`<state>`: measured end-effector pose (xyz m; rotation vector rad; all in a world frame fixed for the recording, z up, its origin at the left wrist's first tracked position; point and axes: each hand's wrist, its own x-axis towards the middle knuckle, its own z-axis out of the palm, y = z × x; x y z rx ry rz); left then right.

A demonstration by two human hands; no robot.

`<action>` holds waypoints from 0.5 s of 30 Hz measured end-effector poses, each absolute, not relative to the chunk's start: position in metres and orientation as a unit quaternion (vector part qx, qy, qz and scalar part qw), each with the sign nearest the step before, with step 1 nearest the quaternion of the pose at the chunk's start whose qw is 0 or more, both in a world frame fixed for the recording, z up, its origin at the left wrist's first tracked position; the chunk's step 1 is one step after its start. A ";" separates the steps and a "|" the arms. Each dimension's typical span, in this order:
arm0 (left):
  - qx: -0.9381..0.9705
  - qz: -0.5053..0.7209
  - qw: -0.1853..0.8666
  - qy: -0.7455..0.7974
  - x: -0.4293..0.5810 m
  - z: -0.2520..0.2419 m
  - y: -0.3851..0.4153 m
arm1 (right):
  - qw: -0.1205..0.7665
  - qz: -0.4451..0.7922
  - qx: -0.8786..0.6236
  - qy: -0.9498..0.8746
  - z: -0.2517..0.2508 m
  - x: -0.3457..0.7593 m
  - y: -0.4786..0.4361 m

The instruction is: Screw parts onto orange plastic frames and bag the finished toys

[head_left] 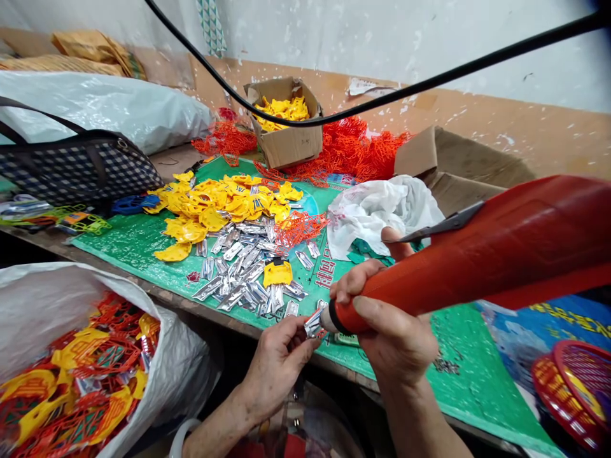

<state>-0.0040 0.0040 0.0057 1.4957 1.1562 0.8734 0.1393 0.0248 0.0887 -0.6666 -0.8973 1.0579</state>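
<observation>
My left hand [277, 366] pinches a small shiny metal plate [315, 324] between thumb and fingers, above the table's front edge. My right hand [389, 324] wraps around a thick red electric screwdriver [443, 267], its dark lever along the upper side. The screwdriver's pale nose meets the metal plate; the bit itself is hidden. Just beyond my hands lie many loose silver metal plates [243, 264] in a heap. Among them sits one yellow plastic part [277, 273], and behind is a pile of yellow plastic parts [224, 200].
A white sack [167, 356] of red and yellow pieces stands at left. Behind are a cardboard box [291, 146], orange-red plastic pieces [353, 149] and a white cloth [386, 210]. Red baskets [573, 381] stand at right. A black cable [410, 92] hangs across the view.
</observation>
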 end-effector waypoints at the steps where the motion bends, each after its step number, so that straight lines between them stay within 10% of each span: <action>1: 0.619 0.361 0.505 0.480 -0.004 0.006 0.004 | 0.718 0.475 -0.305 -0.408 0.088 0.139 0.025; 15: 0.631 0.348 0.492 0.489 -0.003 0.006 0.006 | 0.673 0.500 -0.322 -0.439 0.082 0.141 0.024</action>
